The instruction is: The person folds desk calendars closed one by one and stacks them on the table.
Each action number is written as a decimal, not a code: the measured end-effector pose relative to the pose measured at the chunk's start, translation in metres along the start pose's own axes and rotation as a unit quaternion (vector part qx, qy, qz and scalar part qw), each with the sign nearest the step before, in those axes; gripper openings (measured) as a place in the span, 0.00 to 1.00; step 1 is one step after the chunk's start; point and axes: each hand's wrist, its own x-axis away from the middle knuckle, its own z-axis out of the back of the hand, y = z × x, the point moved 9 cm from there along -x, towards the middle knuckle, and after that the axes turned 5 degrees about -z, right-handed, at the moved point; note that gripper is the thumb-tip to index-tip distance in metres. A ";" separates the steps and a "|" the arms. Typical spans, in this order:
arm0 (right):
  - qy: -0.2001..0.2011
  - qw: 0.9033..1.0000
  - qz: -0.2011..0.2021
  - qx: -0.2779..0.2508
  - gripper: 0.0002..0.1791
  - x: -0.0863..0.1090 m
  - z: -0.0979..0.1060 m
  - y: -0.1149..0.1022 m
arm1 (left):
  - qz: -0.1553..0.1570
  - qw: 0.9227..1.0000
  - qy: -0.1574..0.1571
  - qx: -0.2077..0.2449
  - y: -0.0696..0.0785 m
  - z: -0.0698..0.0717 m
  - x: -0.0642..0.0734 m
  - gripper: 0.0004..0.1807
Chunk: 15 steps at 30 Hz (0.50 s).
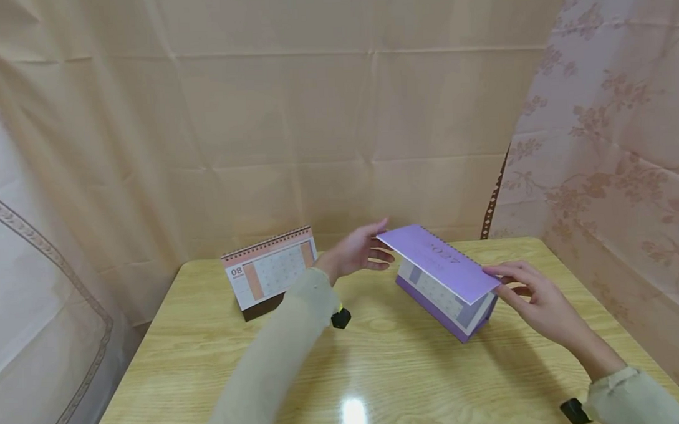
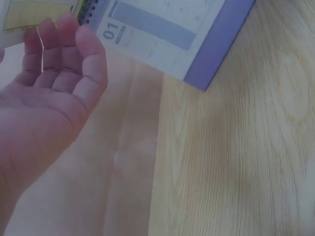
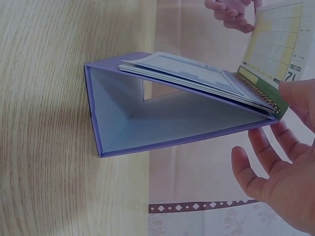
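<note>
A purple desk calendar stands on the table with its purple cover swung up over a January page. The cover's inner side carries a yellow-edged grid. My left hand is at the cover's far left corner, its long fingers extended below the cover and the thumb pointing up past it. At the near right end, my right hand pinches the calendar by its spiral edge. In the right wrist view, the thumb lies on the cover's inner side and fingertips touch the back of the stand.
A second desk calendar, with an orange header and an 08 page, stands on the left behind my left forearm. The wooden table ends at a beige curtain; a floral curtain hangs along the right side.
</note>
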 end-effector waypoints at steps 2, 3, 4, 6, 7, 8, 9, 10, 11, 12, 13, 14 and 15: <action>0.000 1.000 0.002 -0.003 0.19 0.000 0.000 0.000 | 0.001 1.000 0.000 -0.021 0.000 0.002 0.002 0.17; 0.000 1.000 0.004 -0.005 0.19 0.000 -0.001 0.000 | 0.001 0.999 0.002 -0.032 0.000 0.003 0.003 0.15; 0.000 1.000 0.005 -0.007 0.19 0.000 -0.001 0.001 | 0.002 0.999 0.003 -0.045 -0.001 0.004 0.004 0.14; 0.001 1.000 0.007 -0.011 0.20 0.000 -0.001 0.002 | 0.002 0.997 0.011 -0.071 -0.002 0.007 0.005 0.12; 0.000 1.000 0.008 -0.012 0.20 0.000 -0.002 0.002 | 0.002 0.997 0.015 -0.082 -0.003 0.008 0.005 0.12; 0.000 1.000 0.008 -0.014 0.20 0.000 -0.002 0.003 | 0.003 0.996 0.019 -0.092 -0.004 0.010 0.005 0.12; 0.000 1.000 0.009 -0.015 0.21 0.000 -0.003 0.003 | 0.002 0.995 0.021 -0.102 -0.005 0.011 0.005 0.13; 0.000 1.000 0.008 -0.018 0.21 0.001 -0.003 0.004 | 0.002 0.993 0.023 -0.112 -0.006 0.012 0.005 0.13; 0.000 1.000 0.008 -0.021 0.21 0.001 -0.004 0.004 | 0.003 0.992 0.025 -0.120 -0.008 0.013 0.005 0.13; 0.000 1.000 0.008 -0.024 0.22 0.001 -0.004 0.005 | 0.004 0.992 0.027 -0.127 -0.010 0.014 0.005 0.13; 0.000 1.000 0.009 -0.024 0.22 0.002 -0.005 0.004 | 0.006 0.991 0.028 -0.134 -0.012 0.015 0.005 0.13; -0.001 1.000 0.012 -0.025 0.23 0.002 -0.005 0.004 | 0.008 0.990 0.030 -0.140 -0.014 0.016 0.004 0.13; 0.000 1.000 0.014 -0.025 0.23 0.003 -0.005 0.003 | 0.010 0.989 0.031 -0.145 -0.015 0.017 0.004 0.13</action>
